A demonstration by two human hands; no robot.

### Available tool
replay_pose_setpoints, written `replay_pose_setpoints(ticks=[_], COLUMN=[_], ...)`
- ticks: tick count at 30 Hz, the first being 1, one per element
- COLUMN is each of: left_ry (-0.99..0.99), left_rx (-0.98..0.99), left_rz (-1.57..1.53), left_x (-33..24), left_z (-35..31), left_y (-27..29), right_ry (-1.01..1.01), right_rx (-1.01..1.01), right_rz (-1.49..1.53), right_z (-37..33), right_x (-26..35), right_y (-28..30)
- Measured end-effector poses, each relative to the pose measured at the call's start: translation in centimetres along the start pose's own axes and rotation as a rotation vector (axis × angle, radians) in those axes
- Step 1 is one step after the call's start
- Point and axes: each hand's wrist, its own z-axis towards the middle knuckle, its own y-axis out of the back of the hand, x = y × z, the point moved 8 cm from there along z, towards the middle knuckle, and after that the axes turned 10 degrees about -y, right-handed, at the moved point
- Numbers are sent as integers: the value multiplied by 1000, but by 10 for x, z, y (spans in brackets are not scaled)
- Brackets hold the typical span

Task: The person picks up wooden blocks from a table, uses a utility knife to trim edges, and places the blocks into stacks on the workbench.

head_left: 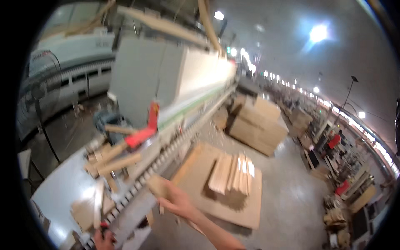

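Note:
My right hand (179,201) reaches over the machine's edge from the lower right, its fingers closed around a pale wooden board (156,186). The hand and wrist cover part of this board, and motion blurs it. At the lower left edge, my left hand (104,241) is curled at a small red and black object (103,226) beside the toothed conveyor track (132,191). Its fingers are partly cut off by the frame, so what that object is cannot be made out. A red guard arm (143,134) stands above the track, farther along.
Loose wood strips (119,163) lie on the metal table (54,196) at left. A long grey-white machine (146,75) stretches away ahead. To the right, stacked wooden slats (230,174) rest on a floor-level board (246,216); a larger panel stack (256,129) stands beyond.

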Motion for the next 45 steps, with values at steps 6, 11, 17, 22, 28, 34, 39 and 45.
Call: replay_pose_setpoints(ticks=[6,11,17,22,28,34,39,45], left_ry=[-37,-164,-85,-72,-372,-553,-571,-529], left_rx=[-336,-438,-360,-321,-219,-252,-249,-238], left_rz=[-250,-276,-418,-8,395,407,459,524], left_x=[51,34,53,25,-49,-118,-120,-113], left_z=[-49,-41,-51,-91,-110,-59,-83,-94], left_y=[74,77,41,50,15,6,-2,8], right_ry=[494,242,238,-85,-274,61,100,158], right_rx=[759,693,680,638,383,54,108,122], right_rz=[-328,-461,-319,-501,-395,-337,-305,-339], right_z=[-63,-22,-49,-68,-77,-19,-45,-55], right_x=[134,42,-118,-98,-95,-63,-60,-48], right_y=[-219,-229,-225,-202,-163,-128,-143,-160])
